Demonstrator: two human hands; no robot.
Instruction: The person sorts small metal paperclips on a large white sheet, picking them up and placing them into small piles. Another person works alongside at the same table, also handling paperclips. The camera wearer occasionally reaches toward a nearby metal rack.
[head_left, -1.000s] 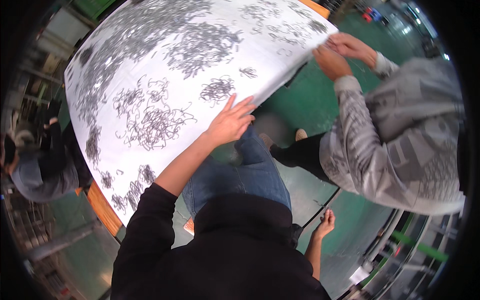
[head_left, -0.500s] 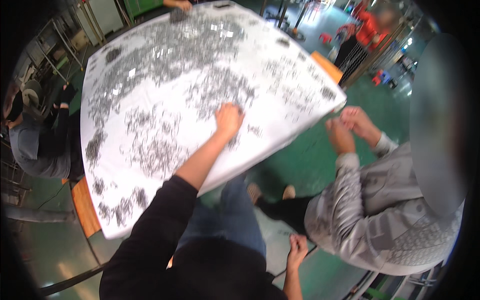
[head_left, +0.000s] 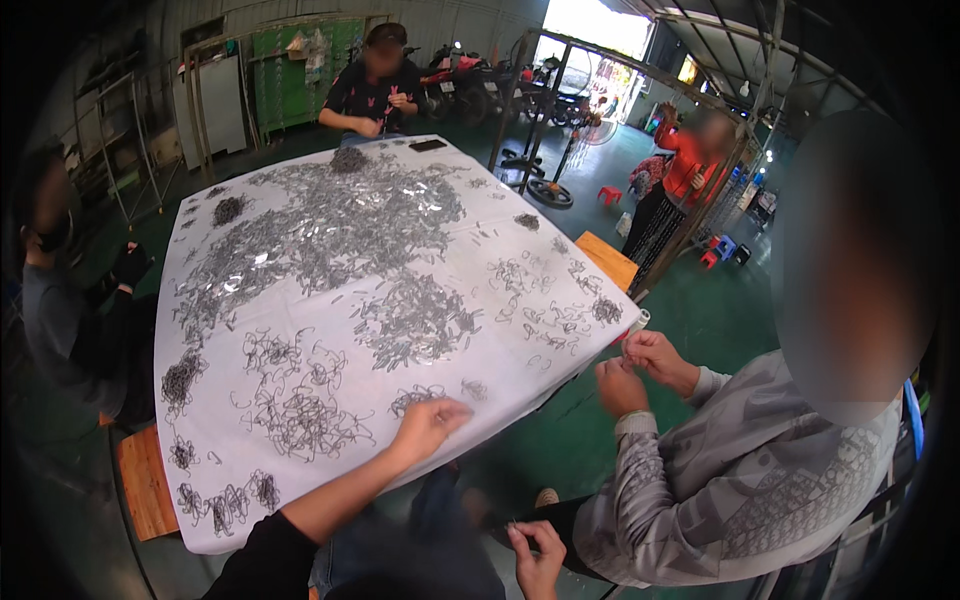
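Note:
My left hand (head_left: 432,424) is over the near edge of the white-covered table (head_left: 330,520), with its fingers drawn together. What they hold, if anything, is too small to make out. Beside it are a small heap of dark bent wire pieces (head_left: 415,396) and a fainter little heap (head_left: 474,389). Lower down, off the table, my right hand (head_left: 540,556) pinches a thin dark sliver between thumb and forefinger; its kind is unclear. Beyond my left hand lies a spread of short grey metal pieces (head_left: 415,318). Looser curved wire pieces (head_left: 305,415) lie to its left.
A person in a patterned grey top (head_left: 720,480) stands close on my right, both hands together by the table corner. Others are at the far side (head_left: 375,95) and left side (head_left: 75,300). Wooden bench ends (head_left: 148,485) stick out beneath the table. A phone (head_left: 427,145) lies at the far edge.
My left hand has drawn back from the short grey pieces to the near table edge. My right hand has shifted slightly left and lower in view. The view has tilted up, showing more background.

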